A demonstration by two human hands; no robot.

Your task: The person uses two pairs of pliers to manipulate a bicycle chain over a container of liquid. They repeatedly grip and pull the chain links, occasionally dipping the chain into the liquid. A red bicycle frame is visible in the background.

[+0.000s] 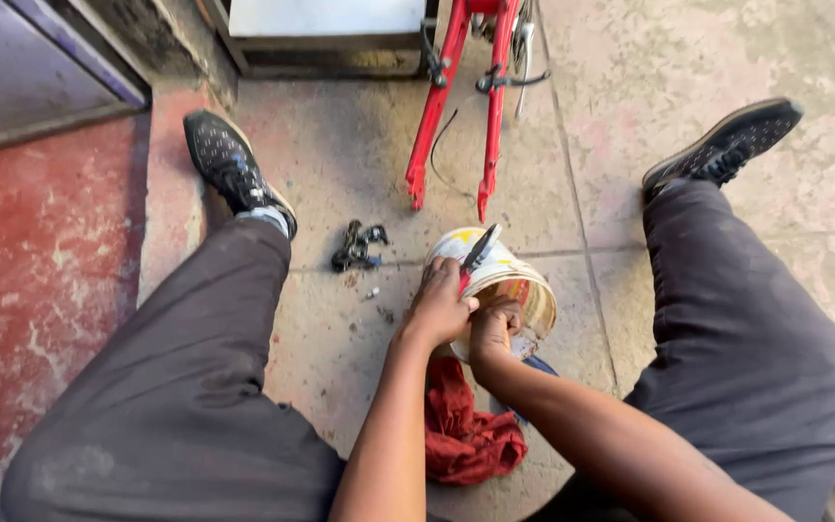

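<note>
Between the outstretched legs, on the concrete floor (340, 329) — left hand (440, 304) clenched around pliers (478, 249), right hand (495, 329) curled on the tilted bucket's (524, 290) rim, seemingly steadying it; red rag (466, 435) just beside.

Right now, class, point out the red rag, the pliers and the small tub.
red rag (464, 437), head view, on its bunched middle folds.
pliers (480, 246), head view, on the dark jaws above the left hand.
small tub (533, 295), head view, on its right rim.

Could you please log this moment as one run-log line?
left hand: grips red-handled pliers | right hand: on rim of small tilted paint-smeared bucket | nearby: crumpled red cloth rag, black metal bicycle part, red bicycle frame
</note>
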